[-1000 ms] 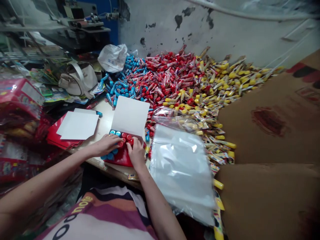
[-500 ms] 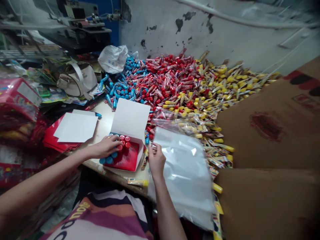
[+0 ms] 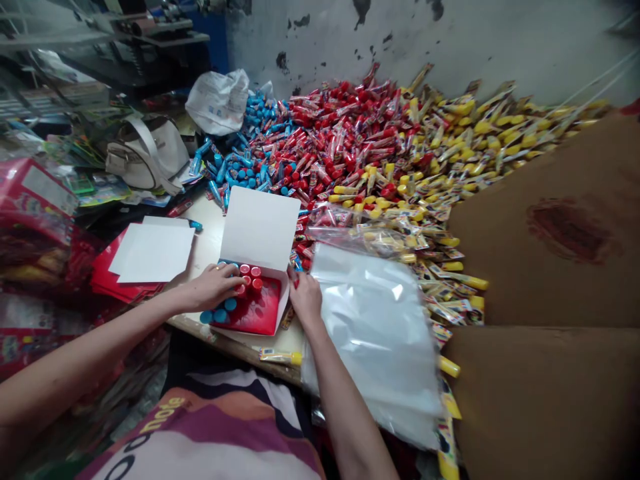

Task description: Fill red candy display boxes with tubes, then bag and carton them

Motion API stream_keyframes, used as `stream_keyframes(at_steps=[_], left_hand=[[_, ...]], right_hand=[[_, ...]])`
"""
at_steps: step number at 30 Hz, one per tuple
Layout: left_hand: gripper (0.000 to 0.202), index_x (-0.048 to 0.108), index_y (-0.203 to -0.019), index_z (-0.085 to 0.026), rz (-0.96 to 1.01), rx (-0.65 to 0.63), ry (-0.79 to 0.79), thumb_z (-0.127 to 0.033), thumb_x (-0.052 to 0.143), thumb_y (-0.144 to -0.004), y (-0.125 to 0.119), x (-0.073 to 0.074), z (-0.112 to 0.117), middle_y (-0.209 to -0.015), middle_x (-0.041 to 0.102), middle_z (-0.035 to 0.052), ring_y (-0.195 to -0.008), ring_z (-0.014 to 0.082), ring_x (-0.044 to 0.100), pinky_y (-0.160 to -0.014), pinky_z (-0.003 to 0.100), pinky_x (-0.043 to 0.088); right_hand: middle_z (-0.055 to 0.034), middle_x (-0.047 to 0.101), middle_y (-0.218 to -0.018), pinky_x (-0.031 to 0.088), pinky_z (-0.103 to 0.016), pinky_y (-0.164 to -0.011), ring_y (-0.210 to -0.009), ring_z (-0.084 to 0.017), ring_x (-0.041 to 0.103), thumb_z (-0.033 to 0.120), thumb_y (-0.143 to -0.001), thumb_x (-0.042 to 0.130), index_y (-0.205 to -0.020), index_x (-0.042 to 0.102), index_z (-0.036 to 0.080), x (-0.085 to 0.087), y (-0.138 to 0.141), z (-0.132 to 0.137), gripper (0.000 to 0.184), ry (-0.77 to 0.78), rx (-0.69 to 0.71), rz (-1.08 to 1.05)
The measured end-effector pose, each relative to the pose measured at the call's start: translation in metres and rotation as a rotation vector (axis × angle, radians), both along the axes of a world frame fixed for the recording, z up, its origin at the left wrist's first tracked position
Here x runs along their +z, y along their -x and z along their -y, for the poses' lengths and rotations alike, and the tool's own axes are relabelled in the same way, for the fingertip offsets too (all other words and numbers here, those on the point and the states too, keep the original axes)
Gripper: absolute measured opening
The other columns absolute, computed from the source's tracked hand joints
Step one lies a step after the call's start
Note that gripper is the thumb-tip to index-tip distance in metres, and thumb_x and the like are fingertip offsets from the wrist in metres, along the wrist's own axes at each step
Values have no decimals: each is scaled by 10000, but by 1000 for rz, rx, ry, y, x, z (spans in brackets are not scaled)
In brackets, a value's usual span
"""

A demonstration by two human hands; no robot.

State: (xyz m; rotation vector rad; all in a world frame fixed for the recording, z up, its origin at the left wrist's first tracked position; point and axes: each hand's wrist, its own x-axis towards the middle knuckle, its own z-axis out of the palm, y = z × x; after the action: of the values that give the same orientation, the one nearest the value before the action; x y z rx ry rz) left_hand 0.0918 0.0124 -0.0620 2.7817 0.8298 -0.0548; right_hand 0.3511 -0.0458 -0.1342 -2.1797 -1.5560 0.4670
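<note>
My left hand [image 3: 215, 287] lies across the rows of blue-capped tubes [image 3: 220, 315] and red-capped tubes [image 3: 250, 279] standing in an open, red-lined white box [image 3: 265, 317]. Its white lid [image 3: 260, 227] stands open at the far side. My right hand [image 3: 305, 300] is at the box's right corner, with its fingertips next to the right flap. Those fingers partly hide whatever lies there, and I cannot tell if they hold anything. A stack of clear plastic bags [image 3: 375, 333] lies just right of my right hand.
Heaps of wrapped blue, red and yellow sweets [image 3: 360, 147] fill the far side up to a stained wall. Large cardboard sheets [image 3: 545, 233] stand at the right. White sheets on red card [image 3: 155, 253] lie left of the box, with a handbag [image 3: 145, 155] beyond them.
My right hand has moved from the edge of the plastic bags back left to the box's corner. My left hand stays on the tubes. The view has shifted slightly.
</note>
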Motion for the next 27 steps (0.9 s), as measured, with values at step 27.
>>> stream_keyframes(at_steps=[27], left_hand=[[258, 640, -1047, -257, 69, -245, 122, -388, 436, -956, -11, 7, -29, -1018, 582, 77, -876, 216, 536, -727, 304, 385]], right_hand=[[-60, 630, -996, 459, -302, -704, -842, -196, 504, 127, -937, 486, -978, 639, 210, 59, 49, 17, 179, -194, 951, 357]])
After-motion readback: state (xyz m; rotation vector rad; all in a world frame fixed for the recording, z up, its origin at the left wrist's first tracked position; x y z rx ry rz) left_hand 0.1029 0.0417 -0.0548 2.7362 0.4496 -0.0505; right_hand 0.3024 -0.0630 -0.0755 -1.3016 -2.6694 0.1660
